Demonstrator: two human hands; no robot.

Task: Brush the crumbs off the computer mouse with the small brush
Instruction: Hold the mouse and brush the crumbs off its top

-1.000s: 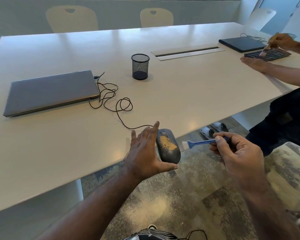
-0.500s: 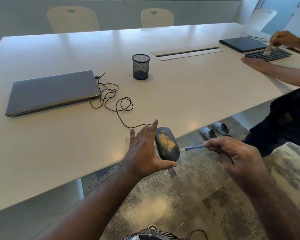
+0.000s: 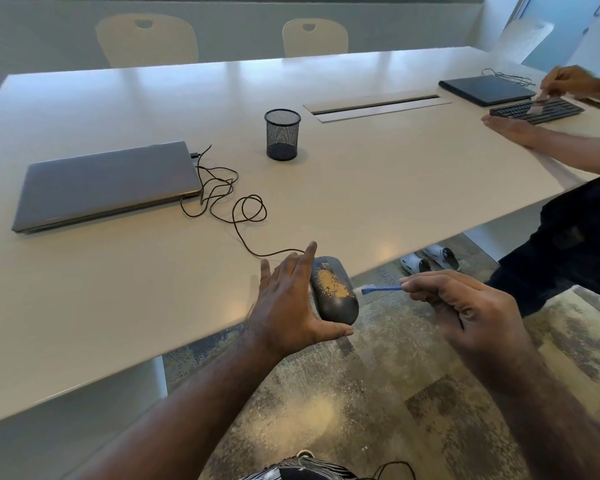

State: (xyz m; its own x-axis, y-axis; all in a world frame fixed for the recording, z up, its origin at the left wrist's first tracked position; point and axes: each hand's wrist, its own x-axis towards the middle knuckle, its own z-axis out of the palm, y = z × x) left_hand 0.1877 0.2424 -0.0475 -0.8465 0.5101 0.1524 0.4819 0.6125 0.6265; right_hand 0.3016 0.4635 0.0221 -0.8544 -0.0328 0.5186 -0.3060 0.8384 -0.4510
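Observation:
A dark computer mouse (image 3: 336, 303) sits at the near edge of the white table (image 3: 118, 289), its rear end past the edge. A patch of tan crumbs (image 3: 331, 285) covers its top. My left hand (image 3: 291, 306) cups the mouse's left side, thumb under its rear end. My right hand (image 3: 465, 306) pinches a small blue brush (image 3: 381, 289) by the handle. The white bristle tip points left and hovers just right of the mouse, a small gap apart.
The mouse cable (image 3: 229, 202) loops back to a closed grey laptop (image 3: 108, 185). A black mesh cup (image 3: 282, 134) stands mid-table. At the right another person brushes a keyboard (image 3: 537, 110) beside a dark laptop (image 3: 485, 90). Sandals (image 3: 430, 259) lie on the floor.
My right hand has moved left and rotated, bringing the brush tip closer to the mouse's right side. My left hand stays on the mouse.

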